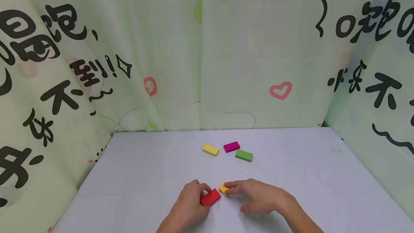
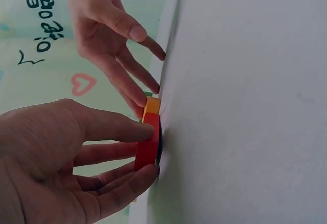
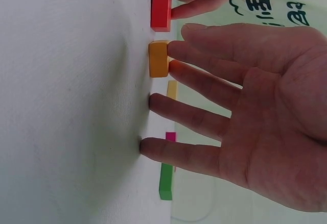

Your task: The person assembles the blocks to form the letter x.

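Observation:
My left hand (image 1: 191, 202) pinches a red block (image 1: 210, 197) between thumb and fingers, low over the white table. In the left wrist view the thumb presses the face of the red block (image 2: 148, 141). Beside it, just to the right, lies a small orange block (image 1: 222, 190). My right hand (image 1: 260, 195) has its fingers stretched out, with two fingertips on the orange block (image 3: 158, 59). Its other two fingers touch the table in the right wrist view, and the thumb stands apart from the block.
Farther back on the table (image 1: 145, 168) lie a yellow block (image 1: 210, 150), a magenta block (image 1: 231, 147) and a green block (image 1: 244, 155). The magenta and green ones are close together. A pale green printed curtain (image 1: 239, 64) rises along the table's back and sides.

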The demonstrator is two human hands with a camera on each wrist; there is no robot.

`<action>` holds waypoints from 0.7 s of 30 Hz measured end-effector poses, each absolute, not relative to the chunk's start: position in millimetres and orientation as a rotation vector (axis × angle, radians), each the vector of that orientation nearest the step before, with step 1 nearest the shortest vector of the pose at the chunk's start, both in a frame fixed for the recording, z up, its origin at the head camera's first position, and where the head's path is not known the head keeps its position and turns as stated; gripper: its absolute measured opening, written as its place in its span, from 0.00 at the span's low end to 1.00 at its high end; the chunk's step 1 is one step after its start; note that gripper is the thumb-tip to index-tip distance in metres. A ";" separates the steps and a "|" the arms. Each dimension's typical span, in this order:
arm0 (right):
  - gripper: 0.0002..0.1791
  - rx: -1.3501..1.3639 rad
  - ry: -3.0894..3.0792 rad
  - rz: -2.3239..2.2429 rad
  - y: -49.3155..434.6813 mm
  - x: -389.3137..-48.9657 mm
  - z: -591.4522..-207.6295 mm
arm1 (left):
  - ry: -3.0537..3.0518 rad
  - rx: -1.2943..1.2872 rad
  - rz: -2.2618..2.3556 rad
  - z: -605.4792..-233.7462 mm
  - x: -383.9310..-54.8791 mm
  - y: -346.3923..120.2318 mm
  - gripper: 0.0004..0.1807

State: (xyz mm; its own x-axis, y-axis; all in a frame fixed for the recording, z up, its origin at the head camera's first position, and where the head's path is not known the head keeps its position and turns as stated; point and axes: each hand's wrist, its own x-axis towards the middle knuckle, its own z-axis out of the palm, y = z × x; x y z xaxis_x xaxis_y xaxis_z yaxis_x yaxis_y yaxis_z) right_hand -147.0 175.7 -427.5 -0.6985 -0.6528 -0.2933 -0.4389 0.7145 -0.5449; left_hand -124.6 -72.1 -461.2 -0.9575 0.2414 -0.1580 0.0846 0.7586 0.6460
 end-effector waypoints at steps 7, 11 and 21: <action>0.31 -0.833 2.458 -0.616 176.0 -145.0 -427.5 | 2.721 0.253 0.984 -463.7 -124.2 -67.4 0.19; 0.31 -0.833 2.459 -0.617 175.9 -144.4 -427.6 | 2.727 0.267 0.977 -465.3 -123.8 -66.5 0.18; 0.32 -0.835 2.459 -0.620 176.6 -144.0 -427.2 | 2.701 0.275 0.994 -467.5 -122.6 -62.6 0.19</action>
State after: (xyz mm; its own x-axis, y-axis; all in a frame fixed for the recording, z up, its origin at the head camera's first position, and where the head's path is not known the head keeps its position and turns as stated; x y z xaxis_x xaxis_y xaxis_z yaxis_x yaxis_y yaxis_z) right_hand -144.0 176.6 -427.2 -0.7057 -0.6502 -0.2816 -0.4390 0.7132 -0.5465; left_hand -122.6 -62.6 -467.5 -0.9510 0.2598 -0.1673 0.0895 0.7497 0.6557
